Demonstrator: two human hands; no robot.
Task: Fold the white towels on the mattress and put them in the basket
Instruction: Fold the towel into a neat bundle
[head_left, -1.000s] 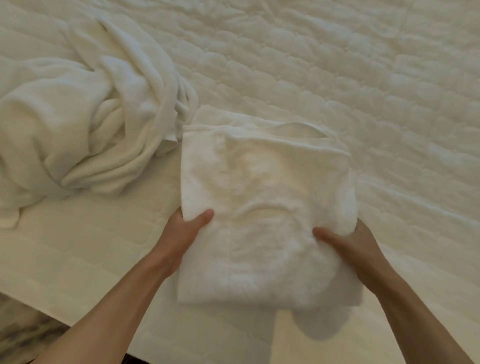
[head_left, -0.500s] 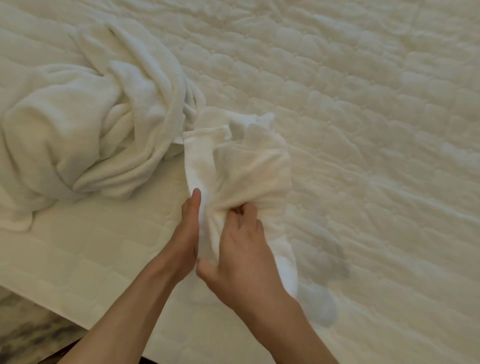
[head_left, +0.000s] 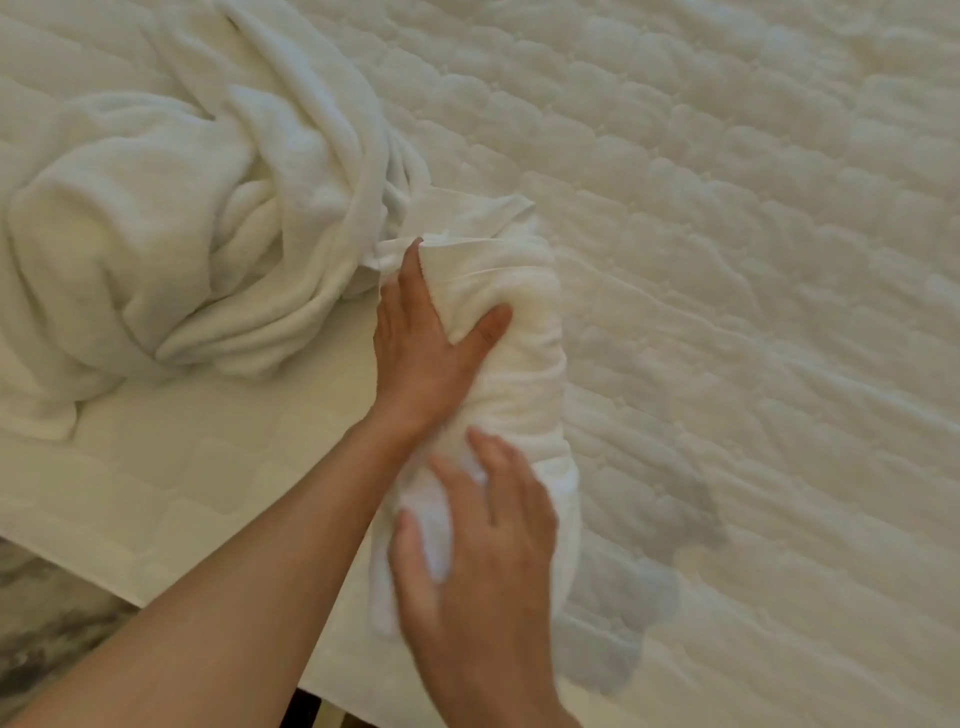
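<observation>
- Quilted white mattress (head_left: 753, 218) fills nearly the whole view; its near edge runs diagonally at about 7 o'clock, with dark mottled flooring (head_left: 41, 623) beyond it.
- Folded white towel (head_left: 514, 374) lies near centre on the mattress, doubled into a narrow, long bundle running from about 12 o'clock down toward 6 o'clock.
- Left hand (head_left: 421, 343) rests on the upper part of the bundle: fingers extended along its left side, thumb spread across the top of the cloth, so the towel is gripped between thumb and fingers.
- Right hand (head_left: 483, 561) lies over the lower end of the bundle, fingers spread and flat, pressing on the cloth rather than pinching; the hand is motion-blurred.
- Unfolded towel heap (head_left: 171, 234) sits at 10 o'clock, crumpled and twisted, its right edge just beside the top of the folded towel; whether they touch cannot be told.
- Both forearms are bare and enter from the lower edge.
</observation>
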